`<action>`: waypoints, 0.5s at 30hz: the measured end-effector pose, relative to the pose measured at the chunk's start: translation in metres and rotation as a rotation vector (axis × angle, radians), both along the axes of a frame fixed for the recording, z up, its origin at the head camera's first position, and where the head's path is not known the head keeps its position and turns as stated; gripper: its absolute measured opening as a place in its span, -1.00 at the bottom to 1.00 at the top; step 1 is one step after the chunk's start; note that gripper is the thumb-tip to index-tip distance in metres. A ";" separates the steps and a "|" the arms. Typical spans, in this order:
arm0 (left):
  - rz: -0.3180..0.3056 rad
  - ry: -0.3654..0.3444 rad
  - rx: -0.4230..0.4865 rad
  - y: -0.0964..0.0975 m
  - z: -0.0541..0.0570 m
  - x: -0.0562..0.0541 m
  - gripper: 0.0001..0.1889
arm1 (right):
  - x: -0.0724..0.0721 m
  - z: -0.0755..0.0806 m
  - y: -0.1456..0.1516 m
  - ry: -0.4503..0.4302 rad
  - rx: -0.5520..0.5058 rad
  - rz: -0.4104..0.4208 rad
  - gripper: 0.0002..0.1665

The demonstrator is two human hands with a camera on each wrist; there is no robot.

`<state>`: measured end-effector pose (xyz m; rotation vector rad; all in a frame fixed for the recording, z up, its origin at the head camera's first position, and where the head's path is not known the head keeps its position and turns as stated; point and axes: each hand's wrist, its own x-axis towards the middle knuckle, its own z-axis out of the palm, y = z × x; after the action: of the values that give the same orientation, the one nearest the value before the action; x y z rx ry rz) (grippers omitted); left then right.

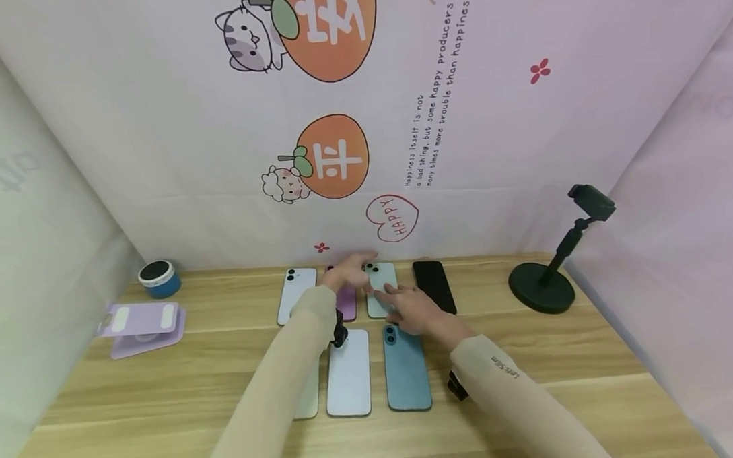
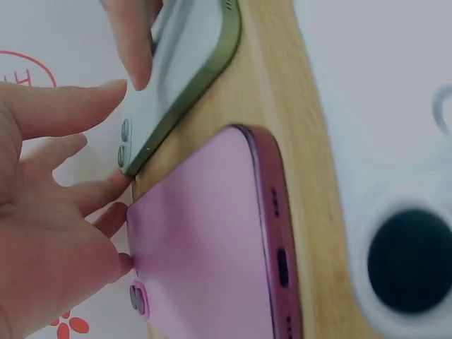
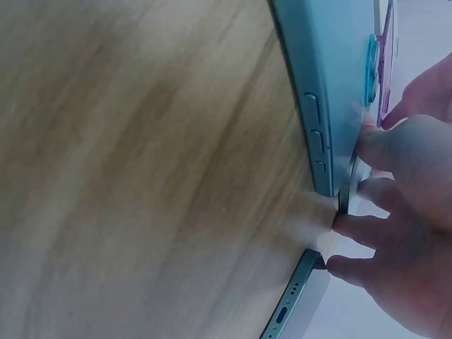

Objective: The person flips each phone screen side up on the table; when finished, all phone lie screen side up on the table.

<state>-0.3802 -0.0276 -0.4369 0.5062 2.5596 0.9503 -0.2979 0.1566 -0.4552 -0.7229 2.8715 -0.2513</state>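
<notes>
Several phones lie in two rows on the wooden table. My left hand [image 1: 351,270] reaches over the top of a purple phone [image 1: 347,304], fingers spread toward the camera end of a pale green phone [image 1: 381,275]. In the left wrist view its fingertips are at the upper edges of the purple phone [image 2: 205,226] and the green phone [image 2: 183,60]. My right hand [image 1: 413,308] has its fingers extended at the lower right of the green phone, above a blue phone [image 1: 406,372]. Whether its thumb touches the blue phone [image 3: 339,85] in the right wrist view, I cannot tell.
A black phone [image 1: 434,287] lies right of the green one, a white phone [image 1: 296,292] at the left. Another white phone [image 1: 349,384] is in the front row. A black stand [image 1: 544,287] is far right; a blue round container [image 1: 160,282] and lilac holder [image 1: 146,331] are left.
</notes>
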 end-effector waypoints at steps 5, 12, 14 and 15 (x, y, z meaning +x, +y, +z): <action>0.079 -0.017 0.107 0.001 0.002 0.003 -0.11 | 0.002 0.000 0.002 -0.030 -0.040 -0.005 -0.26; 0.174 -0.050 0.281 0.005 0.003 0.002 -0.15 | 0.003 -0.002 0.007 -0.006 -0.095 -0.015 -0.26; 0.192 -0.075 0.316 0.006 0.004 0.002 -0.15 | 0.004 -0.003 0.007 -0.004 -0.110 -0.017 -0.26; 0.196 -0.088 0.326 0.005 0.004 0.002 -0.14 | 0.004 -0.004 0.007 -0.002 -0.115 -0.017 -0.26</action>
<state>-0.3780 -0.0223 -0.4325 0.2927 2.4183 1.4388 -0.2939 0.1639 -0.4594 -0.7175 2.8817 -0.4220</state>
